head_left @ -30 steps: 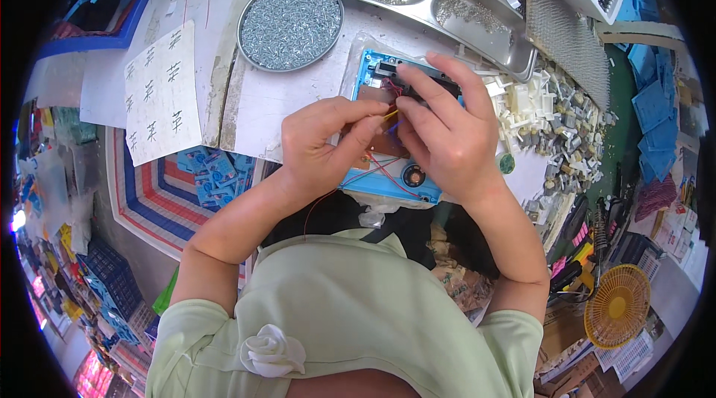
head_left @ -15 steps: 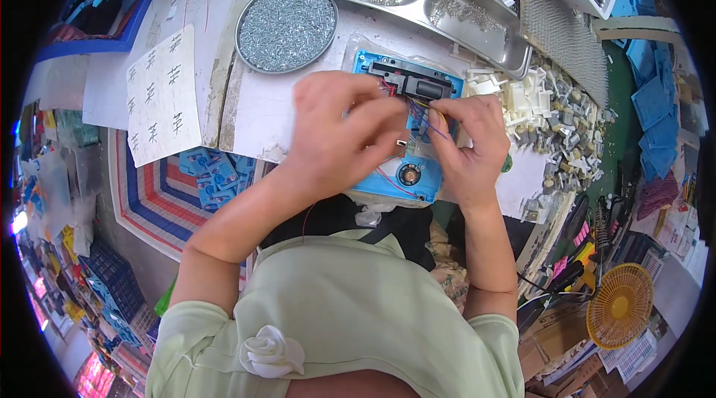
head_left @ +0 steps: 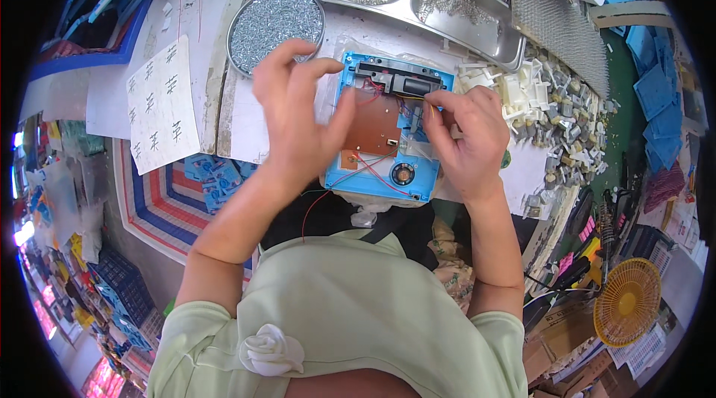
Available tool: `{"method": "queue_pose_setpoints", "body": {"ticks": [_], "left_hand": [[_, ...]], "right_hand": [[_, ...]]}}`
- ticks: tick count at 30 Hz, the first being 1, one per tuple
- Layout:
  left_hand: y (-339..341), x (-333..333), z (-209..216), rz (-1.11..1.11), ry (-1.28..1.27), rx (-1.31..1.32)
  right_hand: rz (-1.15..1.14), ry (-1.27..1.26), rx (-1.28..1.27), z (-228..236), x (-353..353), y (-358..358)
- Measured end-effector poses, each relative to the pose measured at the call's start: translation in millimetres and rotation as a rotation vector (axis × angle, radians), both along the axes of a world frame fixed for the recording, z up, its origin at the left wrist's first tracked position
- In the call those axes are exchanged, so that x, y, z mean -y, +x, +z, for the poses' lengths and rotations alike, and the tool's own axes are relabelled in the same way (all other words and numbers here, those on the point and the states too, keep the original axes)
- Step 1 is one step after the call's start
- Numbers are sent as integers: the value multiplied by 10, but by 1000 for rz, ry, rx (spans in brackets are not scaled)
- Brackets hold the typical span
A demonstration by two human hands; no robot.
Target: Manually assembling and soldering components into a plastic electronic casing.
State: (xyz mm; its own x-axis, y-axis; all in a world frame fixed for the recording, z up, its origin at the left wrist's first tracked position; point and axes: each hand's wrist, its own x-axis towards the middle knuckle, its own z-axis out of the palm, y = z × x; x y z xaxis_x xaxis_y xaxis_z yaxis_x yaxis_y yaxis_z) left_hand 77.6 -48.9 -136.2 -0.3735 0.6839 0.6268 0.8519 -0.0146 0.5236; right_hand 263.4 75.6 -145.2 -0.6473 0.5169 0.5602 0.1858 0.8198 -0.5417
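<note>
Both hands are up over the counter (head_left: 245,124), with the blue case (head_left: 422,171) mostly between them. The left hand (head_left: 302,111) is wide open and holds nothing; its thumb is by the brown board (head_left: 369,130) in the case. The right hand (head_left: 470,133) pinches finger and thumb together, and seems to grip a thin yellow wire (head_left: 412,98). A long black part (head_left: 395,79) runs side to side, just past the right fingertips, so the right hand is nearer to it.
</note>
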Motion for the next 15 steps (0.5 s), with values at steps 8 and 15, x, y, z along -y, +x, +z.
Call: {"method": "queue_pose_setpoints", "body": {"ticks": [8,15], "left_hand": [[417,-93,192,-398,-319,599],[297,-203,117,-439,-439,629]], "right_hand": [[3,-229,-146,4,64,9],[-33,-386,-212,-39,90,104]]}}
